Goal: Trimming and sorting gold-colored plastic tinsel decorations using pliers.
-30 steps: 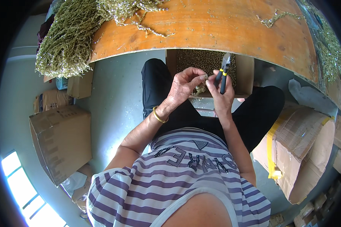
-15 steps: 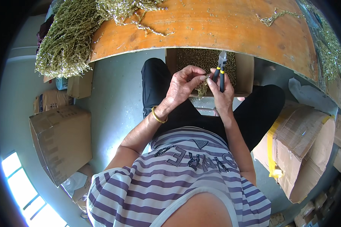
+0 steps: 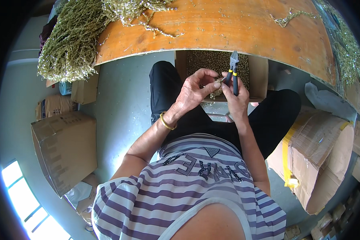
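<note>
My left hand (image 3: pixel 194 91) pinches a small bunch of gold bead strands (image 3: pixel 216 93), the fingertips meeting those of my other hand. In my right hand (image 3: pixel 237 99) lies a pair of cutting pliers (image 3: pixel 233 72) with black and yellow handles, its metal jaws pointing away from me toward the table edge. My right thumb and forefinger also come up to the strands. Both hands are above a cardboard box (image 3: pixel 259 80) full of small gold beads (image 3: pixel 212 60), which stands between my knees, partly under the table.
On the orange wooden table (image 3: pixel 228 28) lie a large heap of gold bead strands (image 3: pixel 74 44) at left and a loose strand (image 3: pixel 294 17) at right. Cardboard boxes stand on the floor, one at left (image 3: pixel 68 148) and a taped one at right (image 3: pixel 312 152).
The bead strands between my fingertips have bunched up and hang less far down. The pliers have shifted very slightly away from me in my right hand.
</note>
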Demonstrator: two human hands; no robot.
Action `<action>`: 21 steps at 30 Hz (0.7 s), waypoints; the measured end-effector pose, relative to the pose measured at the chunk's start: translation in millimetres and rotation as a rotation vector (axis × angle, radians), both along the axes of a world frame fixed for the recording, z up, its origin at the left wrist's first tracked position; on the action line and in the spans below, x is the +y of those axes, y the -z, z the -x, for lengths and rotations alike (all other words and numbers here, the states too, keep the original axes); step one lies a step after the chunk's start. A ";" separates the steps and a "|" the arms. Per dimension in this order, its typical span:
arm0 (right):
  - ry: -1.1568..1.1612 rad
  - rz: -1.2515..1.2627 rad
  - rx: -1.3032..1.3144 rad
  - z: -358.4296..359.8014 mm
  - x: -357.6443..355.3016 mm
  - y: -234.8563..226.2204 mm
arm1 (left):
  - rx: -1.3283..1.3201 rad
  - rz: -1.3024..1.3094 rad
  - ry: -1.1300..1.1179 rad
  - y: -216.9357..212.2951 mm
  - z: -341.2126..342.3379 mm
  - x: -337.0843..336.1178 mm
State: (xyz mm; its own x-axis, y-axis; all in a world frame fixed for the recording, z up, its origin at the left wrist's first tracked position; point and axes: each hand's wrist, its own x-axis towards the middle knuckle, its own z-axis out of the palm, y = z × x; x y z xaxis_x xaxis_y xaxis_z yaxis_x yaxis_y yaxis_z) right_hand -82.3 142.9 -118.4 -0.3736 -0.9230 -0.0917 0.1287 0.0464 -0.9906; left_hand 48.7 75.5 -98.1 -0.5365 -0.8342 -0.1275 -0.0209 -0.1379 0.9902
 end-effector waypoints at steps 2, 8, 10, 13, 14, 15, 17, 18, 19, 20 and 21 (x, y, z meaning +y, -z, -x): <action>0.018 0.008 0.059 -0.4 0.3 -1.8 | -0.156 0.147 0.055 -1.6 -2.4 0.9; 0.035 0.059 0.282 -1.8 -0.5 -6.2 | -0.293 0.261 0.012 -10.6 -1.2 5.3; -0.003 0.022 0.013 0.1 -0.7 -2.5 | -0.260 0.224 0.025 -10.0 -1.3 3.7; -0.031 0.014 0.140 -1.8 -0.2 -3.9 | -0.174 0.137 0.038 -1.3 -2.6 0.5; -0.032 0.014 0.139 -0.3 -0.5 -3.3 | -0.118 0.087 0.041 1.7 -3.1 -0.9; -0.068 -0.013 0.004 3.4 -0.7 -1.9 | -0.119 0.087 0.041 1.0 -3.4 -3.2; -0.103 -0.041 -0.131 7.6 -0.6 -1.1 | -0.004 -0.135 0.122 -3.0 -4.8 -8.5; -0.114 -0.055 -0.117 8.8 -0.5 -1.5 | 0.006 -0.190 0.140 -4.3 -4.7 -10.6; -0.126 -0.068 -0.103 9.2 -0.5 -1.7 | 0.006 -0.190 0.139 -2.4 -4.9 -11.2; -0.127 -0.069 -0.103 8.9 -0.7 -1.2 | 0.040 -0.224 0.137 0.7 -5.4 -11.1; -0.118 -0.058 -0.071 8.6 -0.9 -0.1 | 0.075 -0.257 0.136 1.8 -4.9 -11.0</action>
State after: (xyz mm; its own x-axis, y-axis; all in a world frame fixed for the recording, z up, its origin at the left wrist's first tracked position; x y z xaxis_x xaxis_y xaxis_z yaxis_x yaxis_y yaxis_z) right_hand -90.9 142.1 -118.3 -0.2537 -0.9524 -0.1689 0.1884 0.1226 -0.9744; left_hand 53.6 64.6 -99.8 -0.6567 -0.6999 -0.2810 0.0156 -0.3852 0.9227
